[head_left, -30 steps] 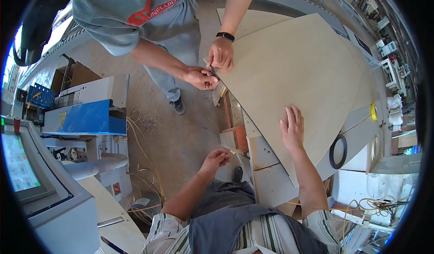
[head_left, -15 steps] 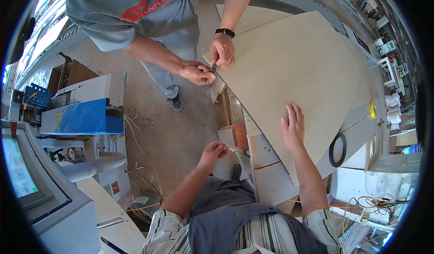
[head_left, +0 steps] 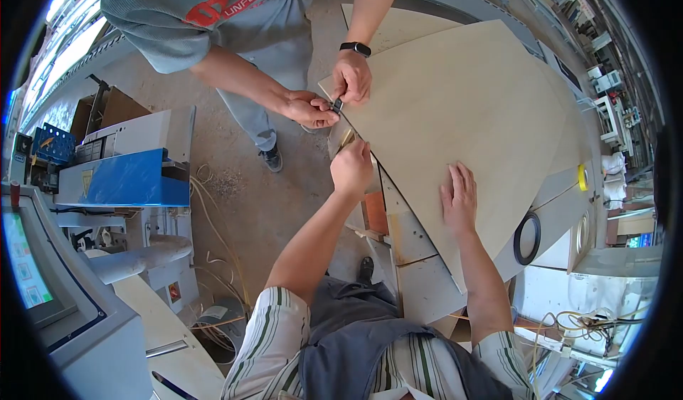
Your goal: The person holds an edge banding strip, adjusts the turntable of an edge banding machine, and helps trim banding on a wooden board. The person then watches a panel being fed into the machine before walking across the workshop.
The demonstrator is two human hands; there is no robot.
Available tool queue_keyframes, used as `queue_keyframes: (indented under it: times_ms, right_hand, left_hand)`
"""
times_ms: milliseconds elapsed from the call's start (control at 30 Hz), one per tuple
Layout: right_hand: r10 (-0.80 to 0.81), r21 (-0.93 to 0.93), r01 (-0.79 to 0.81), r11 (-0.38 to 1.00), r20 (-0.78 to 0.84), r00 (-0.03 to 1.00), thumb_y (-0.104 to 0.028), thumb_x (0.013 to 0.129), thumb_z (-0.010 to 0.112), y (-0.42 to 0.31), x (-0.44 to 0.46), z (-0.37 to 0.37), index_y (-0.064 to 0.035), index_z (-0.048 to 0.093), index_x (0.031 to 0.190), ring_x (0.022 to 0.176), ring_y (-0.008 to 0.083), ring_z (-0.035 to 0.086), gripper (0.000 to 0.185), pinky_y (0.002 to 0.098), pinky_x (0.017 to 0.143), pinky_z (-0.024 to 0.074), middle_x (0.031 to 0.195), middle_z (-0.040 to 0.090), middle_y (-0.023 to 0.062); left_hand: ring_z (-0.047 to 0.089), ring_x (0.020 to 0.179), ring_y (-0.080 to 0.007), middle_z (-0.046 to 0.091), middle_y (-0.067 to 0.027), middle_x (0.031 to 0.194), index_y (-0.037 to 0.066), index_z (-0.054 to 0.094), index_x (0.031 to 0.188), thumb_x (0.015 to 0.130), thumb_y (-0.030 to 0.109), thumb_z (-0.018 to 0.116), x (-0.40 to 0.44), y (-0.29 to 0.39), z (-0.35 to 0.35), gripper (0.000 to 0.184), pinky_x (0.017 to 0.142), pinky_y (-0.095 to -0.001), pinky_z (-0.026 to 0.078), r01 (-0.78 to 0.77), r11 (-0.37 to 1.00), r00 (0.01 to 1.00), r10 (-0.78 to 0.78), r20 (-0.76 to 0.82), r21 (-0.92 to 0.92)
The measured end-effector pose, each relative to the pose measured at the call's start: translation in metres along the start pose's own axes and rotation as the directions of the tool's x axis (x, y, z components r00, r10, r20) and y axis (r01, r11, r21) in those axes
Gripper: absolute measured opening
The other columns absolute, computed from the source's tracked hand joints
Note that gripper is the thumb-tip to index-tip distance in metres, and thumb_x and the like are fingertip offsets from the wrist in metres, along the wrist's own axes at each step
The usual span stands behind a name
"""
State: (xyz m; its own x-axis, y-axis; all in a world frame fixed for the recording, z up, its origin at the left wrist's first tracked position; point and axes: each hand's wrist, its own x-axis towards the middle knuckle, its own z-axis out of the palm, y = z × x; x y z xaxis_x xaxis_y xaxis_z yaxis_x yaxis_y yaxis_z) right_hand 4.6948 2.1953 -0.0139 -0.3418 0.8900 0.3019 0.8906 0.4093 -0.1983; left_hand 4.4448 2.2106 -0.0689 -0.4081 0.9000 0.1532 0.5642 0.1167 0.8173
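A large beige board [head_left: 455, 101] lies at an angle on the worktable. My right hand [head_left: 460, 197] rests flat on its surface, fingers stretched out. Beside the board's left edge is my left hand [head_left: 352, 166], its fingers curled closed. Whether it grips the edge or something small is hidden by the back of the hand. Just beyond it, a co-worker's two hands [head_left: 351, 77] hold a small dark tool [head_left: 336, 106] at the board's left corner.
A black ring [head_left: 528, 238] and a yellow tape roll [head_left: 583, 177] lie right of the board. At left stand a blue-fronted machine [head_left: 117, 179] and a control screen [head_left: 25, 261]. Cables [head_left: 217, 229] trail over the floor. An orange-brown block [head_left: 375, 213] sits under the board's edge.
My left hand has moved forward and slightly right, from above the floor near my body to the board's left edge. My right hand and the co-worker's hands are nearly unchanged.
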Motion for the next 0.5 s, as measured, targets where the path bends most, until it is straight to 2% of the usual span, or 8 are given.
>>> queue_keyframes:
  times_ms: [133, 200, 233, 300, 367, 400, 467, 500]
  right_hand:
    - [0.005, 0.063, -0.005, 0.998, -0.009, 1.000, -0.011, 0.085, 0.058, -0.004, 0.001, -0.003, -0.0053, 0.046, 0.131, 0.123, 0.0325, 0.044, 0.047, 0.0404, 0.101, 0.0375, 0.136, 0.044, 0.0142]
    - [0.007, 0.058, -0.006, 0.998, -0.018, 1.000, -0.011, 0.085, 0.058, -0.003, 0.002, -0.002, -0.0052, 0.046, 0.131, 0.123, 0.0325, 0.044, 0.047, 0.0405, 0.101, 0.0376, 0.136, 0.044, 0.0142]
    - [0.007, 0.050, -0.005, 0.999, -0.022, 1.000, -0.011, 0.086, 0.058, -0.002, 0.001, -0.001, -0.0052, 0.046, 0.130, 0.123, 0.0325, 0.044, 0.047, 0.0406, 0.101, 0.0376, 0.136, 0.044, 0.0142]
    - [0.003, 0.036, -0.002, 0.999, -0.030, 1.000, -0.011, 0.086, 0.058, 0.000, 0.000, 0.001, -0.0051, 0.047, 0.130, 0.123, 0.0325, 0.044, 0.046, 0.0407, 0.101, 0.0378, 0.136, 0.044, 0.0142]
    - [0.009, 0.039, -0.008, 0.999, -0.021, 1.000, -0.011, 0.086, 0.058, -0.001, -0.001, 0.001, -0.0051, 0.047, 0.130, 0.123, 0.0326, 0.044, 0.046, 0.0408, 0.101, 0.0378, 0.136, 0.044, 0.0142]
    - [0.009, 0.037, -0.009, 0.999, -0.017, 1.000, -0.011, 0.086, 0.058, -0.001, 0.001, 0.000, -0.0051, 0.047, 0.130, 0.123, 0.0326, 0.044, 0.046, 0.0409, 0.101, 0.0378, 0.136, 0.044, 0.0143]
    - [0.012, 0.029, -0.012, 1.000, -0.005, 1.000, -0.011, 0.086, 0.058, -0.001, 0.001, -0.002, -0.0050, 0.047, 0.130, 0.123, 0.0327, 0.044, 0.046, 0.0412, 0.101, 0.0379, 0.137, 0.044, 0.0143]
    - [0.010, 0.032, -0.010, 0.999, -0.003, 1.000, -0.011, 0.086, 0.058, -0.001, 0.000, -0.001, -0.0050, 0.047, 0.130, 0.123, 0.0327, 0.044, 0.046, 0.0412, 0.101, 0.0379, 0.137, 0.044, 0.0143]
  left_hand:
    - [0.056, 0.061, -0.0370, 0.062, -0.0138, 0.070, 0.004, 0.055, 0.075, 0.079, 0.010, 0.057, -0.042, -0.029, -0.003, 0.008, 0.056, -0.0436, 0.043, -0.064, 0.991, 0.996, 0.071, 0.053, -0.119]
    - [0.055, 0.062, -0.0372, 0.062, -0.0139, 0.071, 0.004, 0.054, 0.074, 0.079, 0.010, 0.056, -0.074, -0.047, -0.012, 0.009, 0.056, -0.0437, 0.043, -0.004, 0.995, 0.984, 0.022, 0.177, -0.097]
    - [0.057, 0.066, -0.0379, 0.063, -0.0150, 0.074, 0.004, 0.058, 0.078, 0.079, 0.011, 0.056, -0.093, -0.059, -0.017, 0.008, 0.059, -0.0447, 0.044, 0.075, 0.997, 0.941, -0.071, 0.330, 0.002]
    - [0.060, 0.070, -0.0383, 0.065, -0.0145, 0.077, 0.007, 0.064, 0.088, 0.081, 0.015, 0.058, -0.130, -0.097, -0.021, 0.013, 0.061, -0.0457, 0.046, 0.101, 0.991, 0.870, -0.129, 0.475, 0.083]
    - [0.062, 0.075, -0.0378, 0.067, -0.0132, 0.079, 0.009, 0.066, 0.097, 0.081, 0.018, 0.060, -0.165, -0.135, -0.017, 0.019, 0.064, -0.0461, 0.048, 0.100, 0.969, 0.886, -0.189, 0.422, 0.224]
    - [0.062, 0.075, -0.0378, 0.067, -0.0132, 0.079, 0.009, 0.066, 0.097, 0.081, 0.018, 0.060, -0.162, -0.129, -0.026, 0.019, 0.064, -0.0461, 0.048, 0.101, 0.968, 0.887, -0.192, 0.419, 0.229]
    - [0.064, 0.077, -0.0369, 0.067, -0.0137, 0.081, 0.009, 0.065, 0.101, 0.081, 0.017, 0.060, -0.156, -0.116, -0.045, 0.022, 0.066, -0.0460, 0.049, 0.271, 0.931, 0.859, -0.348, 0.374, 0.244]
    - [0.063, 0.077, -0.0362, 0.067, -0.0139, 0.083, 0.009, 0.064, 0.102, 0.080, 0.016, 0.061, -0.145, -0.109, -0.054, 0.023, 0.066, -0.0454, 0.048, 0.230, 0.941, 0.892, -0.306, 0.332, 0.250]
